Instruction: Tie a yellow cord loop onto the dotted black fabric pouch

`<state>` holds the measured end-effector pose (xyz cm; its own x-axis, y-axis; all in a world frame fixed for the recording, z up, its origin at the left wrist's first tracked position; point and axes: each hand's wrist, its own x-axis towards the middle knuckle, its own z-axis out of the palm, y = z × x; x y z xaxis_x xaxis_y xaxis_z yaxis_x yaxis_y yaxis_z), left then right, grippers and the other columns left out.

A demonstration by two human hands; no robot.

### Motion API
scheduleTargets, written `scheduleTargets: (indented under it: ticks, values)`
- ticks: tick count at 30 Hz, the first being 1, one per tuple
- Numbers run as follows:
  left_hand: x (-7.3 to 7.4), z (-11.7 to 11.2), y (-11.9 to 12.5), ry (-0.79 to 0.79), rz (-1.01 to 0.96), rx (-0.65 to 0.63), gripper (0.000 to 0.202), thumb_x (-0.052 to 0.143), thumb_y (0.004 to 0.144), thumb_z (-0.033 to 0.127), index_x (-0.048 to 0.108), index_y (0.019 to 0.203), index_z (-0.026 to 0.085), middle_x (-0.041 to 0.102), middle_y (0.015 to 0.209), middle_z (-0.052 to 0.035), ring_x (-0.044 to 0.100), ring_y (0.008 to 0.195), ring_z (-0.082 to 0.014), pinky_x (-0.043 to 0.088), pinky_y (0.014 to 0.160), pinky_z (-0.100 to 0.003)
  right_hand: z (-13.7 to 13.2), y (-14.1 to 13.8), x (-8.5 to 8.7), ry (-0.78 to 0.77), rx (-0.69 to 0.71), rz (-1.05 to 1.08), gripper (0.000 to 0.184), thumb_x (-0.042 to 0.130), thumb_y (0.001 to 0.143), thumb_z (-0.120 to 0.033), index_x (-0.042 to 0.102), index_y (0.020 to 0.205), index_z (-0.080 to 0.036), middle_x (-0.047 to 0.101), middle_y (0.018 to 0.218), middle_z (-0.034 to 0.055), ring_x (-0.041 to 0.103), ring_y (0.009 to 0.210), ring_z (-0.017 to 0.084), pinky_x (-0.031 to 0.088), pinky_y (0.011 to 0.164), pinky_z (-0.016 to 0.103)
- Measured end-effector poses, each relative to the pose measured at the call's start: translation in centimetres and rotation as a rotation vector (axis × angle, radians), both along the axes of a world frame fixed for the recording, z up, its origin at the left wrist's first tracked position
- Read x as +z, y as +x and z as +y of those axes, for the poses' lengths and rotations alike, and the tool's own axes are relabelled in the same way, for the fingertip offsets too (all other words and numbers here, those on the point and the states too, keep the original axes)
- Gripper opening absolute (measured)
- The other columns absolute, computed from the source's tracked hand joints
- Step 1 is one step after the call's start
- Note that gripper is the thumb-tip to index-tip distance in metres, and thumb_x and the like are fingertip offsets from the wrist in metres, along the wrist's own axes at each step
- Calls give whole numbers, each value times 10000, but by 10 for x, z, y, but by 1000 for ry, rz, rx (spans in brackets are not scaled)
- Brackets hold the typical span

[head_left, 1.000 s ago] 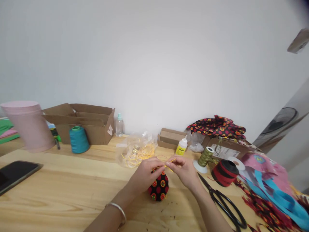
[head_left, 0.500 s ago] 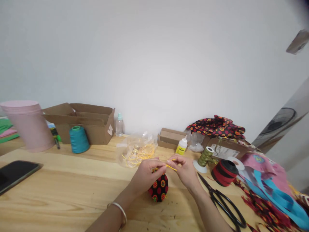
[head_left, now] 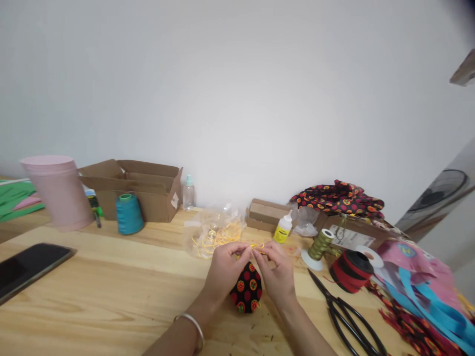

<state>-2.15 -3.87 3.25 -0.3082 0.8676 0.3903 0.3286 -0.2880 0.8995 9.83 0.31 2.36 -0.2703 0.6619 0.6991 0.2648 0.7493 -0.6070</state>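
Note:
A thin yellow cord (head_left: 260,247) is pinched between the fingertips of both hands. My left hand (head_left: 228,269) is closed on it from the left, and my right hand (head_left: 277,272) from the right, with the fingertips of the two nearly meeting. Just below them is a small pouch-like piece of black fabric (head_left: 247,291) with red and orange round motifs; its top is partly covered by my left hand. A bit of yellow cord shows at its lower right edge. Whether the pouch hangs or rests on the table I cannot tell.
Black scissors (head_left: 345,314) lie right of my right forearm. Behind are a bag of yellow cords (head_left: 215,235), a glue bottle (head_left: 283,228), an olive thread spool (head_left: 321,244) and a red-black spool (head_left: 351,271). A teal thread cone (head_left: 129,215), pink bin (head_left: 59,193) and phone (head_left: 33,269) stand or lie left.
My hands have drawn closer together on the cord, and my right fingers have moved in toward my left ones. The whole view has shifted slightly, with the table items appearing farther right.

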Motion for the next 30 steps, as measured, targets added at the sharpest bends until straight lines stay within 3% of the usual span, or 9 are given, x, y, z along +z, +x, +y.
scheduleTargets:
  ticks: [5,8,11,14,17,20,22,25,30]
  values:
    - [1,-1,-3,71,273,66,187,487,750,227,660,700,179,668,687,-8,591,659,-142,450,749,-292,-4,5,10,198,-47,-233,166,470,804,-206,629,760,-181,555,662,33,474,653,149,353,614,277]
    - [2,-2,-4,103,463,-4,212,451,775,196,644,686,190,653,653,10,568,607,-116,378,876,-351,-7,11,24,353,-94,-417,209,448,819,-209,629,720,-182,548,633,31,439,630,149,287,572,280]
    - [4,-4,-4,120,626,-84,218,436,780,163,624,670,183,630,627,16,551,603,-103,314,936,-390,-3,19,35,405,-34,-506,192,461,816,-212,636,737,-195,573,649,28,440,645,148,264,577,286]
    - [5,-6,-2,150,692,-137,221,436,785,161,608,647,171,611,610,16,543,600,-93,286,955,-401,7,26,37,270,45,-435,132,529,776,-220,646,714,-209,599,669,20,465,671,150,296,618,287]
    - [5,-6,-1,170,607,-176,184,448,790,181,610,703,186,634,668,23,555,629,-85,285,962,-390,17,29,33,-2,125,-259,106,602,712,-253,646,634,-198,611,645,15,504,648,148,350,633,285]
    - [4,-4,0,166,490,-194,170,460,788,195,619,732,202,656,700,34,572,641,-86,301,959,-373,22,29,27,-263,211,-107,161,634,666,-312,640,589,-170,596,607,14,504,577,134,368,548,252]
    - [3,-3,0,158,427,-175,173,462,786,205,633,760,211,670,719,32,585,639,-94,319,950,-365,22,26,22,-355,227,-45,186,634,658,-331,643,590,-158,568,571,6,466,521,115,342,487,231]
    - [3,-3,-1,142,355,-103,185,469,782,238,654,784,222,688,750,21,609,696,-128,344,934,-364,19,19,17,-351,211,18,151,631,659,-298,646,606,-158,558,575,4,459,532,115,345,496,230]
    - [4,-4,1,112,268,-5,186,489,764,249,674,754,228,689,702,24,616,767,-161,382,900,-346,9,11,16,-175,151,17,131,585,706,-242,633,604,-176,572,623,22,501,630,151,384,590,270]
